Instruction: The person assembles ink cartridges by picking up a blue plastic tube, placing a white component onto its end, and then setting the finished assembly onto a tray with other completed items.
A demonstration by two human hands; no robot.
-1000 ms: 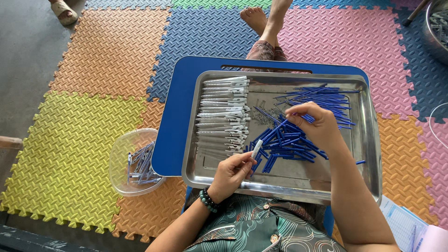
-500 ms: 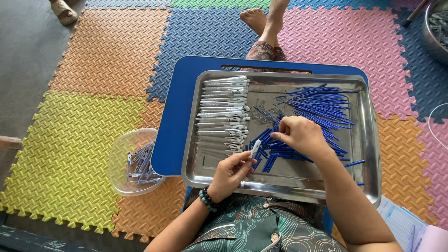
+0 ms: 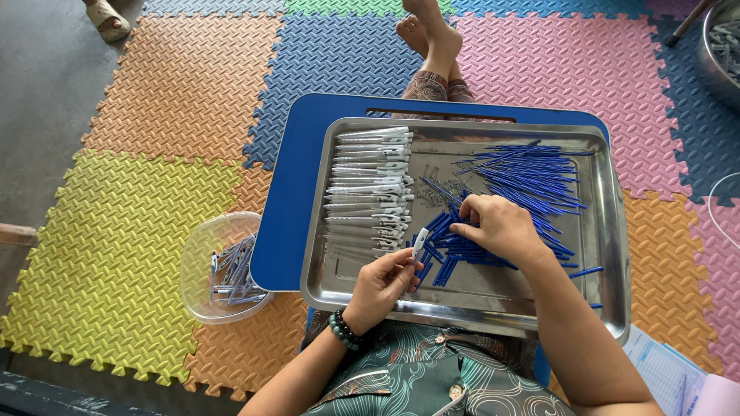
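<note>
Over the steel tray (image 3: 617,254), left hand (image 3: 381,285) pinches a white pen barrel (image 3: 418,243) (slim, tapered); right hand (image 3: 501,227) fingers blue tubes (image 3: 455,250).

Bare tray (image 3: 493,296) floor between pen piles (image 3: 370,189)

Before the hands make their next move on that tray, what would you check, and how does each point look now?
1. Left hand grips white barrel: ok.
2. Right hand rests on short blue pieces: ok.
3. Blue piece pinched in right fingers: cannot tell.
4. Metal tray sits flat on blue board: ok.
5. Clear bowl beside board, within left reach: ok.
</note>
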